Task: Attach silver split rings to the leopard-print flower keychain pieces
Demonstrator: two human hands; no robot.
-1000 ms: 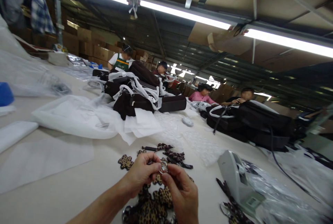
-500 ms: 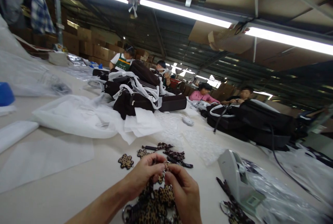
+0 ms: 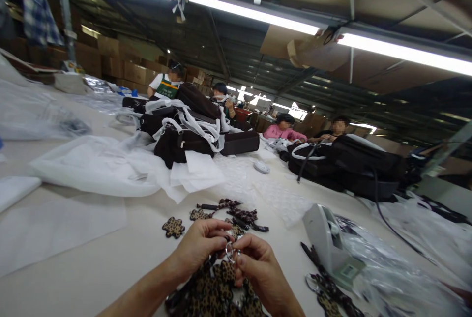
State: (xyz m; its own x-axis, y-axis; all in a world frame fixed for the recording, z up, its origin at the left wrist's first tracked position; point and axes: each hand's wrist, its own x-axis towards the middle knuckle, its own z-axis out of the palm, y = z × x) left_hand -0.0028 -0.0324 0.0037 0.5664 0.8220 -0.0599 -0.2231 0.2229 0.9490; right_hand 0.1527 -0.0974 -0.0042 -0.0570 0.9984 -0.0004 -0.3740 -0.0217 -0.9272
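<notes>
A small silver metal ring (image 3: 229,252) is between my two hands, low in the centre of the head view. My left hand (image 3: 201,245) pinches its left side together with something dark. On the right, my right hand (image 3: 256,260) has thumb and forefinger closed on the ring's other side. Beneath both hands lies a pile of leopard-print pieces (image 3: 210,290) with dark straps. A flower-shaped leopard-print piece (image 3: 173,227) rests on the table to the left, and dark patterned cords (image 3: 245,215) lie just beyond my fingers.
Dark bags with white-wrapped handles (image 3: 188,135) are heaped ahead; more black bags (image 3: 354,164) stand at right. A grey-white tape dispenser (image 3: 328,241) sits right of my hands, near clear plastic (image 3: 391,258). White foam sheeting (image 3: 99,164) lies left. Several people are across the table.
The view has shifted slightly right. My fingers have turned and moved a little apart, so the silver ring between them now shows more clearly.
</notes>
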